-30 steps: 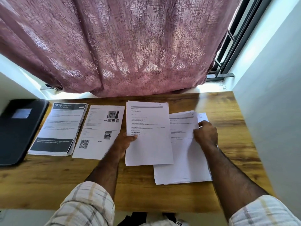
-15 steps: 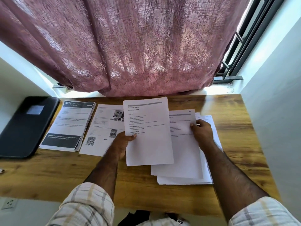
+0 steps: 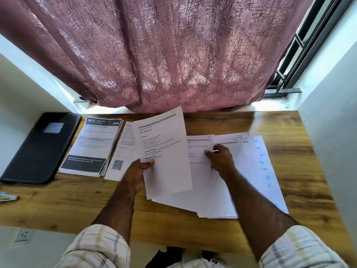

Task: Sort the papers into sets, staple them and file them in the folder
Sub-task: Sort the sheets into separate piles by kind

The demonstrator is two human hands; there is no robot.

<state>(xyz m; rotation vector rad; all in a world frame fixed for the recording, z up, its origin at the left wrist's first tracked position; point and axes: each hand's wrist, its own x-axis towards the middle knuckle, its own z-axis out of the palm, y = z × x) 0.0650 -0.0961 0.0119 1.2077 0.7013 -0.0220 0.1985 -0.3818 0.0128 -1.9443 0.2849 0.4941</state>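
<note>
Since the earlier frames, the white printed sheets (image 3: 164, 151) in the left hand (image 3: 138, 174) have lifted and tilted up off the wooden tabletop (image 3: 289, 171), and the loose fanned white pile (image 3: 228, 186) under the right hand (image 3: 220, 157) has spread wider. Left hand grasps the lifted sheets at their lower left edge, thumb on top. Right hand pinches the top edge of one sheet in the fanned pile, fingers curled on it.

Progress, judged: sorting only part done. Two sets lie just left of the left hand: a stack with a dark header and footer (image 3: 92, 146), and a page with a QR code (image 3: 123, 151), partly hidden behind the lifted sheets. The fanned pile is unsorted. No staples or stapler visible, so stapling and filing seem left.

Container: the black closed folder (image 3: 38, 147) lies well left of both hands, flat; contents not visible.
</note>
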